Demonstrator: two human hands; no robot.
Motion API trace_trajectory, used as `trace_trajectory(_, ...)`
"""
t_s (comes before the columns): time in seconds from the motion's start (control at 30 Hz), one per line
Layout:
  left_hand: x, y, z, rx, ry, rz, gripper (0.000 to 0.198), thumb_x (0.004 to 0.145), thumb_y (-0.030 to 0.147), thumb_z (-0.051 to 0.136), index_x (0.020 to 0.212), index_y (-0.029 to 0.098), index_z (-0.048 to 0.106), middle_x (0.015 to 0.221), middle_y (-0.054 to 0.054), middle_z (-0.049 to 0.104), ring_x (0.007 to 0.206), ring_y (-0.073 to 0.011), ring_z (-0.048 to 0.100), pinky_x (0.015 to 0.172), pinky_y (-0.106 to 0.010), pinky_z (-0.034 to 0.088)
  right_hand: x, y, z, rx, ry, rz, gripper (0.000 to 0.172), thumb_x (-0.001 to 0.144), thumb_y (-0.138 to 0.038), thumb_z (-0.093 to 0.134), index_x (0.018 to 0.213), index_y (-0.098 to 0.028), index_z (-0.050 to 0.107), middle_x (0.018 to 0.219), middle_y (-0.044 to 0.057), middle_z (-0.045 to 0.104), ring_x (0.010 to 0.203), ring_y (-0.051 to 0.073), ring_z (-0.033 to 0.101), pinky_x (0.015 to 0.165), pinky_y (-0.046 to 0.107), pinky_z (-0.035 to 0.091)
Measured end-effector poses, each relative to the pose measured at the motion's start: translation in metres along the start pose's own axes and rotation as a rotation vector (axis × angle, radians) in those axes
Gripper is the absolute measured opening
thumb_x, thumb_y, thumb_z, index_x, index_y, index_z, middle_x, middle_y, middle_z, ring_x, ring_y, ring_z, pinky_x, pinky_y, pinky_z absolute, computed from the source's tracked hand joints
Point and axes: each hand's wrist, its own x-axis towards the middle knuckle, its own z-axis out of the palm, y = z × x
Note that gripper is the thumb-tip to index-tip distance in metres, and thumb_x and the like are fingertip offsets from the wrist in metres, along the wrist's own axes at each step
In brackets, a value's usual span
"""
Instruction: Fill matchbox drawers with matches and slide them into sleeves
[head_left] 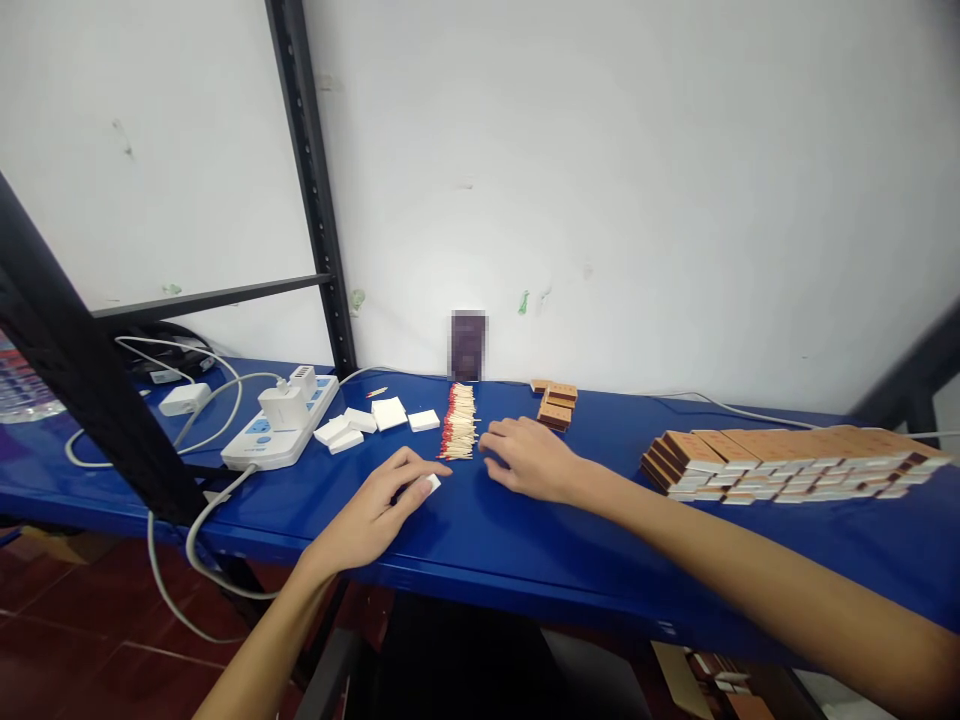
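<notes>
Worktop (480, 525): front edge, lower centre, near your left hand (373, 512); a loosened pinch could drop the white box (434, 484) clamped in its fingers. Your forearm (690, 530) could nudge the long matchbox stack (795, 460), right. Right hand (531, 462), centre: fingers parted, contact with matches (459, 425) unclear; brushing sideways could scatter them. Room: between long and short stack (556, 408). Wall (637, 200) bounds rear.

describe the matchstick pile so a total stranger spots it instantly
On the blue tabletop against the white wall, look beyond the gap between the left hand and right hand. There lies a long pile of matchsticks. Unlike the white pieces to its left and brown boxes to its right, it is thin, red-tipped sticks.
</notes>
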Motion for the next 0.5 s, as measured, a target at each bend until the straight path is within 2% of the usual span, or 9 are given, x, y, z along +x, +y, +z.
trace_trajectory(0.2,-0.003,0.002,0.003,-0.097,0.108,0.122,0.016,0.09,0.033,0.059,0.099,0.02,0.06,0.106,-0.006,0.062,0.099,-0.0199,0.058,0.09,-0.032,0.045,0.014,-0.018,0.012,0.087,-0.042,0.043,0.014,0.094,-0.023,0.047,0.096,-0.019,0.059,0.102,0.007,0.067,0.085,0.02,0.062,0.066,0.03,0.037)
trace_trajectory(0.3,-0.003,0.001,0.007,-0.009,0.034,0.118,0.016,0.084,0.032,0.066,0.09,0.02,0.056,0.106,-0.005,0.064,0.097,-0.0199,0.06,0.089,-0.032,0.046,0.013,-0.021,0.019,0.118,-0.02,0.071,0.016,0.096,-0.022,0.042,0.096,-0.019,0.057,0.099,0.007,0.067,0.08,0.019,0.062,0.063,0.03,0.034)
trace_trajectory(0.4,-0.003,0.001,0.01,0.106,-0.058,0.08,0.018,0.084,0.034,0.066,0.097,0.023,0.06,0.109,-0.003,0.065,0.102,-0.0211,0.06,0.091,-0.034,0.045,0.009,-0.023,0.025,0.138,0.006,0.091,0.018,0.098,-0.023,0.038,0.097,-0.017,0.056,0.098,0.007,0.066,0.078,0.019,0.06,0.064,0.031,0.033)
trace_trajectory(0.5,-0.001,0.001,0.009,0.123,-0.037,0.096,0.028,0.084,0.037,0.066,0.109,0.026,0.061,0.116,-0.003,0.063,0.11,-0.0216,0.057,0.097,-0.034,0.043,0.001,-0.024,0.024,0.137,0.047,0.124,0.019,0.098,-0.024,0.037,0.096,-0.017,0.055,0.095,0.007,0.065,0.076,0.018,0.058,0.066,0.031,0.032)
